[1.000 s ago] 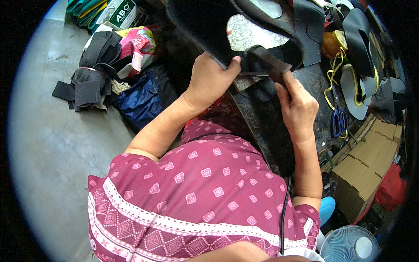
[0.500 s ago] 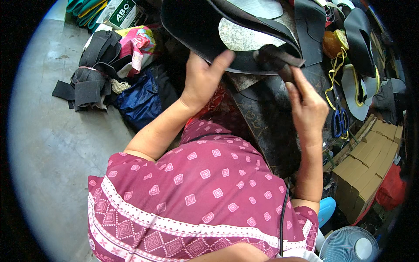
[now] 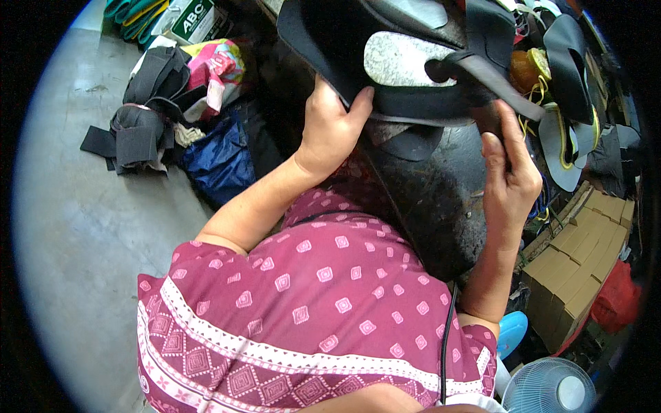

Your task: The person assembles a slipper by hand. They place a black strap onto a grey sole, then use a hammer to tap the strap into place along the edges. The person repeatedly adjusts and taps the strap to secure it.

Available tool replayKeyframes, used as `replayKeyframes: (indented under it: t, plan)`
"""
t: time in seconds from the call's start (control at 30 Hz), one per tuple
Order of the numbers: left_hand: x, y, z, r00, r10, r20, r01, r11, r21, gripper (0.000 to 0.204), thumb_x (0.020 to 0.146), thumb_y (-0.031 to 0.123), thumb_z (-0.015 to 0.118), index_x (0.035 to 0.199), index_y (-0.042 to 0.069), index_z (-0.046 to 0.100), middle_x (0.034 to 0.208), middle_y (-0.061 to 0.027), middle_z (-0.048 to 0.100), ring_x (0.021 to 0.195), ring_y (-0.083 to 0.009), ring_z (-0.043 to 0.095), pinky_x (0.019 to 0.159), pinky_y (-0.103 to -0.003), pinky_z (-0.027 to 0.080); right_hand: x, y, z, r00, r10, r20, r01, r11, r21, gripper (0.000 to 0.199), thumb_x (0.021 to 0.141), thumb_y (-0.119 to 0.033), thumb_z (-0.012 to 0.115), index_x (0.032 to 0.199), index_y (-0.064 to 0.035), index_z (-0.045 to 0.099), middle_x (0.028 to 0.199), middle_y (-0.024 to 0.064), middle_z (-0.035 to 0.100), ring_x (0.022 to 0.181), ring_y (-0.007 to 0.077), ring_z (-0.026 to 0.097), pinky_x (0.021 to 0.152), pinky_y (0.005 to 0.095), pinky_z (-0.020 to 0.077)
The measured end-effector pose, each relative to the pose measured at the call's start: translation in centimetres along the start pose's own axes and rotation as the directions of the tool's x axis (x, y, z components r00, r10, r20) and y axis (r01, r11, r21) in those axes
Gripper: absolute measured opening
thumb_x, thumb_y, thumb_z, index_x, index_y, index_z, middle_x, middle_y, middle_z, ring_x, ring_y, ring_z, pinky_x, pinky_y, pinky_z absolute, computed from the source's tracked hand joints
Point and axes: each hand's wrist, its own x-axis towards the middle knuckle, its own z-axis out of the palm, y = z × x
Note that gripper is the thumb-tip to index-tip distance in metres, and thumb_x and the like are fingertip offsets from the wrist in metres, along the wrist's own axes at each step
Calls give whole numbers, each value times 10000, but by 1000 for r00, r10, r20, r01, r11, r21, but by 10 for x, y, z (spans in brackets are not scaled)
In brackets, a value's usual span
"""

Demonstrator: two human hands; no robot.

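My left hand (image 3: 334, 124) grips the near left edge of a curved black shoe upper (image 3: 420, 103), thumb pressed on top and fingers hidden beneath. A pale speckled stone slab (image 3: 396, 58) shows through the oval opening in the upper. At the right end of the upper, my right hand (image 3: 509, 162) is closed round the dark handle of what looks like a cobbler's hammer (image 3: 492, 79). Its head is blurred, with a rounded face at one end and a long flat peen at the other. A dark rounded piece (image 3: 413, 143) lies under the upper on the black worktop (image 3: 441, 193).
More black uppers (image 3: 568, 62) and a grey piece with yellow edging (image 3: 561, 151) are at the right. Cardboard boxes (image 3: 571, 265) and a fan (image 3: 551, 392) stand lower right. Black fabric strips (image 3: 141, 131) and a blue plastic bag (image 3: 220, 158) lie on the left.
Both hands have shifted right, the right one farther and slightly down. The upper has moved right and a little down with my left hand, and the hammer has swung right.
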Motion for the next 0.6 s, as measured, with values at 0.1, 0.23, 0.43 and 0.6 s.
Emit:
replayKeyframes:
  t: [0.1,0.23,0.43,0.6]
  plan:
    - [1,3,-3,1000,-11,24,13,996,-88,429,907,83,713,1276,-24,524,1095,-192,698,1007,-307,693,889,-388,534,-5,-3,16,986,-151,74,161,975,-154,344,926,-247,729,1253,-141,708,1027,142,741,863,302,735,750,364,573]
    - [2,2,-16,917,-391,78,392,848,-357,419,938,62,680,1311,-6,501,1170,-127,685,1043,-213,654,933,-345,510,-2,2,11,990,-98,106,124,954,-273,327,925,-303,719,1240,-219,705,919,94,721,763,298,707,660,388,542]
    - [-1,-18,-16,989,-136,65,149,952,-268,430,935,-3,652,1334,-6,494,1234,-110,668,1102,-164,619,983,-323,481,2,-6,9,991,-103,-82,107,993,49,325,936,-218,725,1244,-114,725,1120,126,749,973,241,749,799,321,567]
    - [-6,-34,-16,981,-177,76,186,975,-124,456,907,77,716,1295,-20,495,1082,-166,709,978,-211,685,885,-359,531,-4,-15,24,971,-152,185,189,961,-200,400,908,-292,733,1302,-265,675,786,79,649,667,283,660,612,396,522]
